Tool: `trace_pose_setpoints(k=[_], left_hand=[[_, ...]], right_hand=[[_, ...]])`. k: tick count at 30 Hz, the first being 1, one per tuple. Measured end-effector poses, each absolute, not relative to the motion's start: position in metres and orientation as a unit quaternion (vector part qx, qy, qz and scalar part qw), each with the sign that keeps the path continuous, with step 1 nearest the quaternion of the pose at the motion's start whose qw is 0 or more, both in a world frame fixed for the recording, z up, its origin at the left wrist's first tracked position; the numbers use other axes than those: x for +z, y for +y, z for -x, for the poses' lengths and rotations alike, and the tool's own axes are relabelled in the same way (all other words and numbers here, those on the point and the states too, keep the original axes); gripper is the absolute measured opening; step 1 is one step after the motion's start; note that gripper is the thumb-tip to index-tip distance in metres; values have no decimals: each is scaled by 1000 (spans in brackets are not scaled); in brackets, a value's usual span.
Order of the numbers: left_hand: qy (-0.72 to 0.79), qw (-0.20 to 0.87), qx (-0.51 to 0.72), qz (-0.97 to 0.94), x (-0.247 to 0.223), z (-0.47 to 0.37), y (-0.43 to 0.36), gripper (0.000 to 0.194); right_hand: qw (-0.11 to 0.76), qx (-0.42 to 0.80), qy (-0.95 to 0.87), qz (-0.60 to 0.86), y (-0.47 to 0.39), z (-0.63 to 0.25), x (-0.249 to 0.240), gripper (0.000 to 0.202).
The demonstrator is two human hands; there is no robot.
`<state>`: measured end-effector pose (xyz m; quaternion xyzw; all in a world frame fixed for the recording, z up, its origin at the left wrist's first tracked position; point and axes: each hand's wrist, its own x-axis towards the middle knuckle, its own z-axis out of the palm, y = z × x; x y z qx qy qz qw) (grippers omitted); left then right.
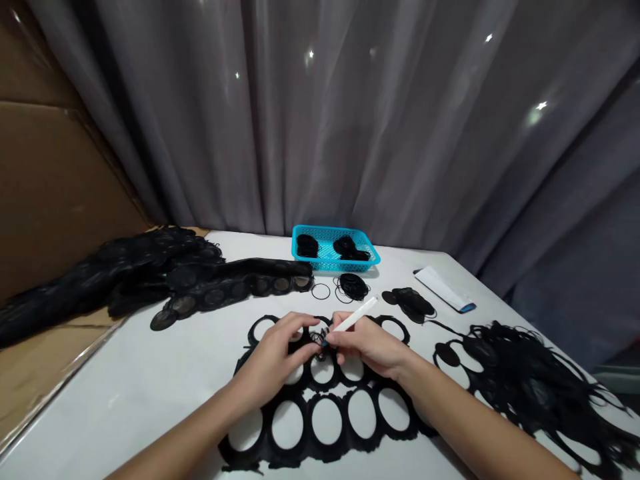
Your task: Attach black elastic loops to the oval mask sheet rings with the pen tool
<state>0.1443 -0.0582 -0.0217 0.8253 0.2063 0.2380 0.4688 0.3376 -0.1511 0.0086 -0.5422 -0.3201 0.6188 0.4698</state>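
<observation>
My right hand (364, 341) grips a slim white pen-shaped tool (356, 313); its lower end, where a bit of blue shows, points down toward my left fingertips. Between the thumb and forefinger of my left hand (280, 357) is a small tangle of thin black rings (318, 335). Both hands are over a black sheet with rows of large round holes (295, 457), which lies flat on the white table (165, 407). The fingertips hide part of the tangle and the tool's tip.
A blue basket (327, 265) holds two black bundles. In front of it lie a heap of thin black rings (353, 287) and one loose ring (329, 291). Black perforated scraps (530, 387) spread at right, near a white packet (445, 288). Dark strips (200, 293) pile at left.
</observation>
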Motion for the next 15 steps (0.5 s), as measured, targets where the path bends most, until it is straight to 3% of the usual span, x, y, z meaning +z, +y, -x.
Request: trace_pose_setpoints(k=[3, 9, 12, 15], left_hand=[[204, 523, 219, -798, -6, -149, -53, 14], [240, 511, 211, -798, 3, -147, -53, 11], [258, 443, 220, -830, -5, -134, -67, 18], [218, 307, 186, -908, -24, -116, -90, 21]], right_hand=[[473, 659, -309, 497, -158, -334, 11, 47], [434, 745, -250, 439, -174, -325, 9, 39], [508, 706, -210, 446, -174, -330, 12, 39], [596, 615, -202, 475, -172, -341, 15, 41]])
